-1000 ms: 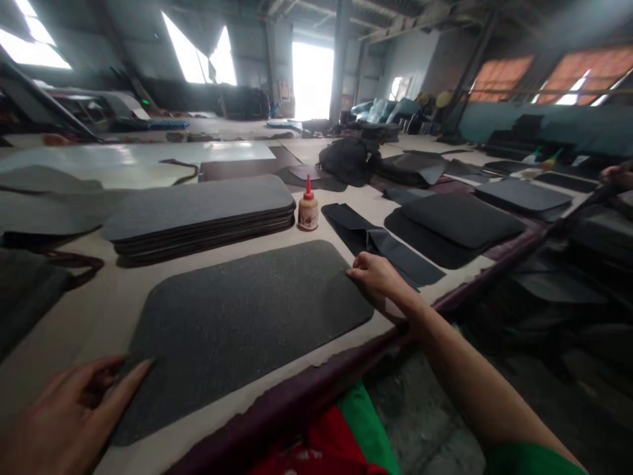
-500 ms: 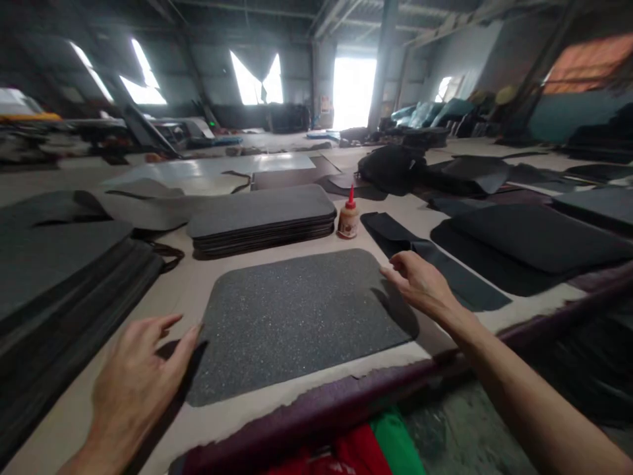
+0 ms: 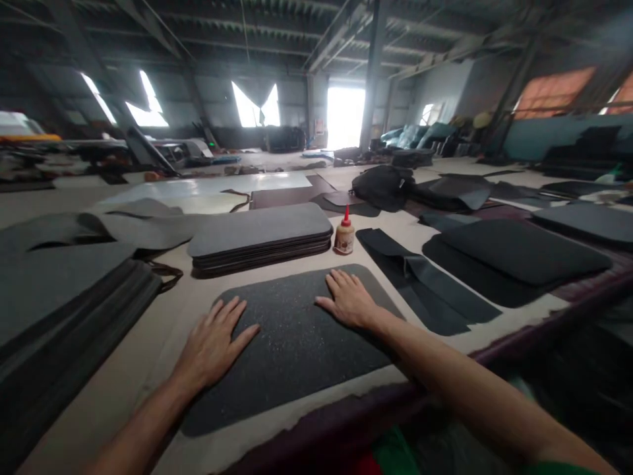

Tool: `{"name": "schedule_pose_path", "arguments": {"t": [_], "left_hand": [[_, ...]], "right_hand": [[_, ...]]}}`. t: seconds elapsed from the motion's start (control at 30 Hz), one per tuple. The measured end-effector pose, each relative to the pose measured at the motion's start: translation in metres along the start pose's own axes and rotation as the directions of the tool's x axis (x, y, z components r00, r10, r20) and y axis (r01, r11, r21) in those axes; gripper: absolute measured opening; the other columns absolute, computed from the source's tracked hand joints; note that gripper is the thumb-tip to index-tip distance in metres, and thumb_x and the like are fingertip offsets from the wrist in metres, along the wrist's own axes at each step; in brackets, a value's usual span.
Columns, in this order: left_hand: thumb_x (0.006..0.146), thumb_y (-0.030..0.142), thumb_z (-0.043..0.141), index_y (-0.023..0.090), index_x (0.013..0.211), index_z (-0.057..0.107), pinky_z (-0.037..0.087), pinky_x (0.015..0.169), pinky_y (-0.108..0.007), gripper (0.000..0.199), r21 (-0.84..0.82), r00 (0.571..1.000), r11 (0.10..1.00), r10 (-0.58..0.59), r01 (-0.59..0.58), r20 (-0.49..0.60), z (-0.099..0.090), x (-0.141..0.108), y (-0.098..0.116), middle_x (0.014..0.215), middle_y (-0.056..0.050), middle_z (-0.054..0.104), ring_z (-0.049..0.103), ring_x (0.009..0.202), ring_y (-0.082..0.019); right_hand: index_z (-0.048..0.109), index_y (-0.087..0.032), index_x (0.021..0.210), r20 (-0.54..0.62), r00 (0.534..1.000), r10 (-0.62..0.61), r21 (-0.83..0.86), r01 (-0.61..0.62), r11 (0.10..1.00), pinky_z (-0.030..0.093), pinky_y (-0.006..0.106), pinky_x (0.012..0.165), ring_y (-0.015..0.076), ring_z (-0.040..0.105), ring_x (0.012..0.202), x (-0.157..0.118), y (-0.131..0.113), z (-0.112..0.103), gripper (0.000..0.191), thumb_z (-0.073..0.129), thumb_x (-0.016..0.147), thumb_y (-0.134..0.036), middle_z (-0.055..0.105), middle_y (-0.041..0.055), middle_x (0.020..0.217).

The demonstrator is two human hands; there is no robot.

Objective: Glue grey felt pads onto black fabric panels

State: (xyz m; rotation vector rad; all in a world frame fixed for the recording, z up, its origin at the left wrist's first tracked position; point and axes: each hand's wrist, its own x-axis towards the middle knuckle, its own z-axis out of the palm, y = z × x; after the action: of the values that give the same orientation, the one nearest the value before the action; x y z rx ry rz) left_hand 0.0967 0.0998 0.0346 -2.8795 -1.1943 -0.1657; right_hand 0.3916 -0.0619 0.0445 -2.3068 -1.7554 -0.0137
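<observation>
A dark grey speckled mat (image 3: 291,356) with rounded corners lies flat on the table before me. My left hand (image 3: 212,340) rests palm down on its left edge, fingers spread. Flat on the mat's upper right part lies my right hand (image 3: 349,298), its fingers also stretched out. Neither hand grips anything. Just beyond the mat stands a glue-type bottle (image 3: 345,236) with a red pointed nozzle, upright. Behind, to its left, is a neat stack of rounded grey sheets (image 3: 262,231).
A taller stack of dark sheets (image 3: 74,297) fills the left side. Folded black strips (image 3: 420,277) and larger black rounded panels (image 3: 519,257) lie to the right. A black bag-like bundle (image 3: 380,187) sits farther back. The table's front edge (image 3: 346,412) has a ragged purple covering.
Both hands have moved inward from the mat's sides and now lie flat on top of it. The view has tilted up slightly.
</observation>
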Motion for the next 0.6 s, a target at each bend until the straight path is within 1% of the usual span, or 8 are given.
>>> {"name": "schedule_pose_path", "arguments": {"t": [0.1,0.17,0.23,0.33,0.4,0.47,0.53,0.6], "left_hand": [[0.097,0.064,0.033,0.020,0.157,0.037,0.026,0.125,-0.055,0.074,0.005,1.000,1.000,-0.003,0.003,0.003,-0.003,-0.002,0.000,0.165,-0.003,0.032,0.022,0.155,-0.033],[0.098,0.063,0.034,0.020,0.157,0.037,0.027,0.124,-0.056,0.073,0.009,1.000,1.000,-0.008,0.008,0.001,-0.005,-0.001,0.002,0.165,-0.003,0.032,0.023,0.155,-0.033],[0.098,0.063,0.035,0.020,0.156,0.038,0.028,0.124,-0.056,0.072,0.008,1.000,1.000,-0.018,0.018,0.001,-0.005,0.000,0.004,0.165,-0.003,0.032,0.024,0.154,-0.034],[0.098,0.063,0.038,0.020,0.155,0.039,0.029,0.123,-0.057,0.072,-0.005,1.000,1.000,-0.012,0.012,-0.011,-0.006,-0.002,0.006,0.165,-0.005,0.034,0.026,0.153,-0.036],[0.098,0.062,0.040,0.019,0.153,0.043,0.030,0.122,-0.057,0.071,-0.025,0.999,1.000,0.005,-0.006,-0.040,-0.009,-0.004,0.008,0.163,-0.006,0.037,0.029,0.152,-0.036],[0.099,0.060,0.041,0.018,0.148,0.049,0.033,0.120,-0.059,0.065,-0.028,0.997,1.000,-0.003,0.001,-0.076,-0.015,-0.008,0.012,0.160,-0.009,0.043,0.035,0.149,-0.037],[0.100,0.055,0.043,0.017,0.141,0.056,0.028,0.118,-0.068,0.058,0.025,0.990,1.000,-0.006,0.010,-0.142,-0.023,-0.012,0.022,0.154,-0.013,0.050,0.042,0.144,-0.039],[0.101,0.048,0.044,0.017,0.136,0.060,0.018,0.119,-0.073,0.049,0.102,0.976,0.994,0.062,-0.041,-0.209,-0.032,-0.019,0.035,0.151,-0.015,0.053,0.043,0.143,-0.039]], "right_hand": [[0.038,-0.003,0.154,0.016,0.990,0.139,-0.076,-0.137,0.988,0.021,0.050,0.123,0.0357,0.026,0.153,-0.003,0.030,-0.007,0.091,0.028,0.098,-0.074,0.031,0.0246,0.163],[0.036,0.001,0.155,0.018,0.984,0.177,-0.129,-0.173,0.976,0.020,0.046,0.125,0.0344,0.024,0.154,-0.005,0.045,-0.008,0.094,0.027,0.098,-0.074,0.030,0.0259,0.163],[0.037,0.001,0.154,0.015,0.976,0.216,-0.165,-0.211,0.963,0.022,0.045,0.124,0.0338,0.025,0.153,-0.009,0.056,-0.008,0.094,0.027,0.098,-0.074,0.031,0.0252,0.163],[0.037,0.000,0.154,0.019,0.961,0.276,-0.181,-0.269,0.946,0.027,0.050,0.122,0.0350,0.030,0.151,-0.018,0.065,-0.009,0.088,0.026,0.100,-0.070,0.033,0.0244,0.162],[0.038,0.001,0.153,-0.017,0.956,0.293,-0.213,-0.290,0.933,0.025,0.057,0.122,0.0376,0.030,0.151,-0.026,0.065,-0.013,0.084,0.026,0.102,-0.065,0.034,0.0256,0.161],[0.038,0.003,0.152,-0.095,0.972,0.214,-0.249,-0.232,0.940,0.020,0.059,0.123,0.0386,0.025,0.152,-0.034,0.058,-0.019,0.080,0.029,0.103,-0.059,0.032,0.0259,0.162],[0.038,0.002,0.153,-0.117,0.993,0.027,-0.242,-0.055,0.969,0.018,0.055,0.125,0.0362,0.019,0.155,-0.043,0.040,-0.025,0.076,0.031,0.104,-0.055,0.029,0.0244,0.164],[0.039,-0.002,0.154,-0.062,0.986,-0.153,-0.172,0.141,0.975,0.022,0.051,0.126,0.0320,0.019,0.156,-0.054,0.016,-0.029,0.073,0.031,0.104,-0.054,0.028,0.0200,0.165]]}}
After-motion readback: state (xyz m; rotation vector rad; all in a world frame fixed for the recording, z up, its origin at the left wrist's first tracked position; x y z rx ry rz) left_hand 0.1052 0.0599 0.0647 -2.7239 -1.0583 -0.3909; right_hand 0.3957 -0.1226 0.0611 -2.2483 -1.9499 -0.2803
